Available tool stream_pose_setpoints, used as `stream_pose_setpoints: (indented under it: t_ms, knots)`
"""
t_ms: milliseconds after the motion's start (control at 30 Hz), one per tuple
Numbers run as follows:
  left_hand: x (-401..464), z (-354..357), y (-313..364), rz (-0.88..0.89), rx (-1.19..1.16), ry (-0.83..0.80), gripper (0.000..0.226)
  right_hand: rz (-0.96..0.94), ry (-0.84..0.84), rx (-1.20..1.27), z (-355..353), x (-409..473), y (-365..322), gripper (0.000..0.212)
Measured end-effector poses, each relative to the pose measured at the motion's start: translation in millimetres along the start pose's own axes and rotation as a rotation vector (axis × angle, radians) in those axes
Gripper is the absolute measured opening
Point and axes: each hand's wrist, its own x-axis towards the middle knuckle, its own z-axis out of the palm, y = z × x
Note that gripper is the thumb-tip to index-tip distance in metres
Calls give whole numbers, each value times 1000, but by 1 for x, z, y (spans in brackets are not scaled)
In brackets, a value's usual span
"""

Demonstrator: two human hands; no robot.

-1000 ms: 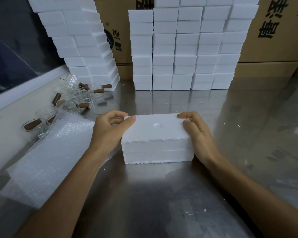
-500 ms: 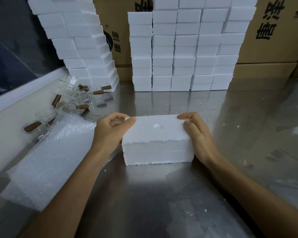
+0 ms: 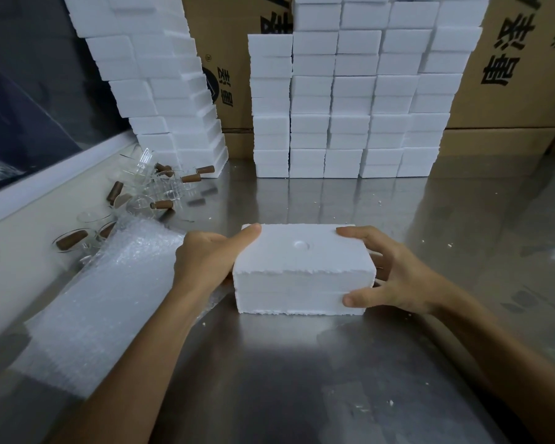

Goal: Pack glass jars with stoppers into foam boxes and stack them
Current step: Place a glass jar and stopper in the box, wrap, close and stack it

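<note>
White foam box (image 3: 303, 270) on steel table (image 3: 302, 379), closed, gripped at both ends: left hand (image 3: 205, 261) curled round left end, right hand (image 3: 394, 277) round right. Jars (image 3: 148, 193) lying far left, near stacked boxes (image 3: 343, 100).

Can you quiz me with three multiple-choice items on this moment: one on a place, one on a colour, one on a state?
1. Where do the loose glass jars lie?
A. left of the foam box
B. right of it
C. on top of it

2. What colour are the jars' stoppers?
A. white
B. brown
C. green

3. How is the foam box in front?
A. open
B. shut, held at both ends
C. crushed flat

Answers: 1 A, they lie by the left wall; 2 B, all look brown; 3 B, left hand and right hand grip its ends.
</note>
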Motion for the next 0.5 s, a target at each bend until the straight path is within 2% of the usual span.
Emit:
stream_pose_setpoints:
  t_ms: [100,200,300,400,500]
  knots:
    - [-1,-1,4,-48,67,22,84,13,75,-5,5,-1,-1,84]
    - [0,-3,4,-89,37,11,82,-11,150,23,11,-2,-1,81]
    - [-4,-1,10,-133,-114,70,73,-32,235,61,19,2,-2,80]
    - [-15,8,19,-80,-282,185,68,-41,360,153,22,6,-8,79]
    - [-36,27,26,-141,-483,43,93,-52,495,188,30,9,-17,80]
